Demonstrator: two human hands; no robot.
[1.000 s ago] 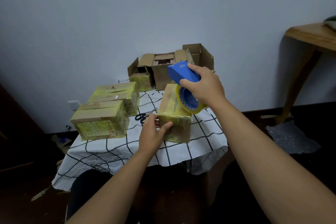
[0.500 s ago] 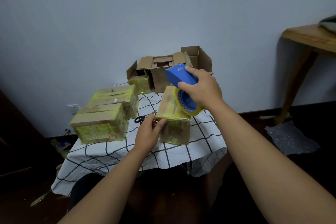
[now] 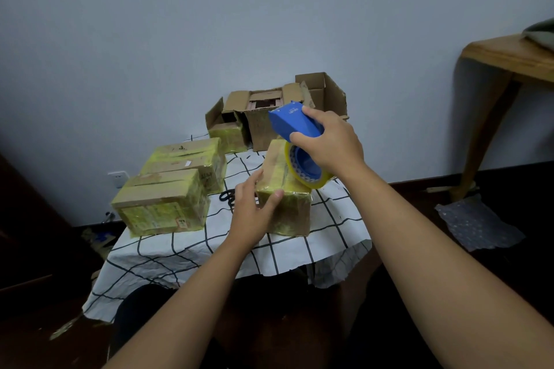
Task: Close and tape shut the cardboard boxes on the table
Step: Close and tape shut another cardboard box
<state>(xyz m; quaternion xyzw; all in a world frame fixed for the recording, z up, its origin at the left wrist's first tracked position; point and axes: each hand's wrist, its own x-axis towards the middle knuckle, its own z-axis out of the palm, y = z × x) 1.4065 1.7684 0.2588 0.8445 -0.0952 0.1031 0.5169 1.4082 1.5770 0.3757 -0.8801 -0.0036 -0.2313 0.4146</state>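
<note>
My left grip point(image 3: 254, 213) clamps the box point(image 3: 283, 189) near the bench's front edge to steady it; my right grip point(image 3: 329, 144) wraps the tape dispenser point(image 3: 295, 126), laying tape on top.

A plain home room: bare wall point(image 3: 269, 9), wall socket point(image 3: 117, 178), checked cloth point(image 3: 299, 252), wooden side table point(image 3: 506, 60)
</note>
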